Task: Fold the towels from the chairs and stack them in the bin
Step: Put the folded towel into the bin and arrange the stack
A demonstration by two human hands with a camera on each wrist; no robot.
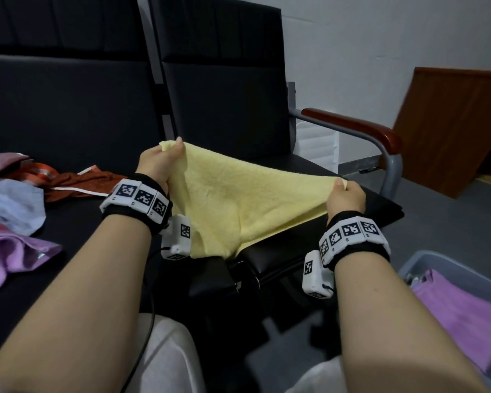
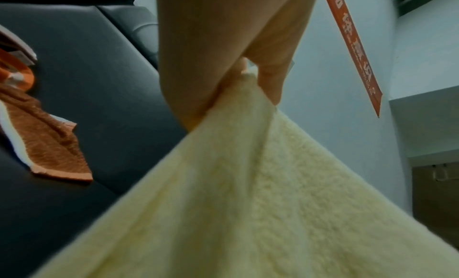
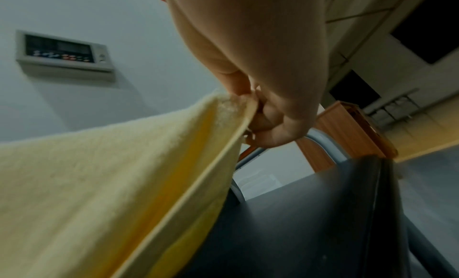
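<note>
A pale yellow terry towel [image 1: 238,199] is held stretched over the black chair seat [image 1: 374,205], one corner pinched by each of the hands, left [image 1: 158,163] and right [image 1: 345,198]. Folding is just starting; next, the corners should be brought together evenly.

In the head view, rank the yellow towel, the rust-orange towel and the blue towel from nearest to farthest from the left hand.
1. Yellow towel: its corner is pinched in the left hand.
2. Rust-orange towel: on the seat, just to the hand's left.
3. Blue towel: farther left, near the frame edge.
</note>
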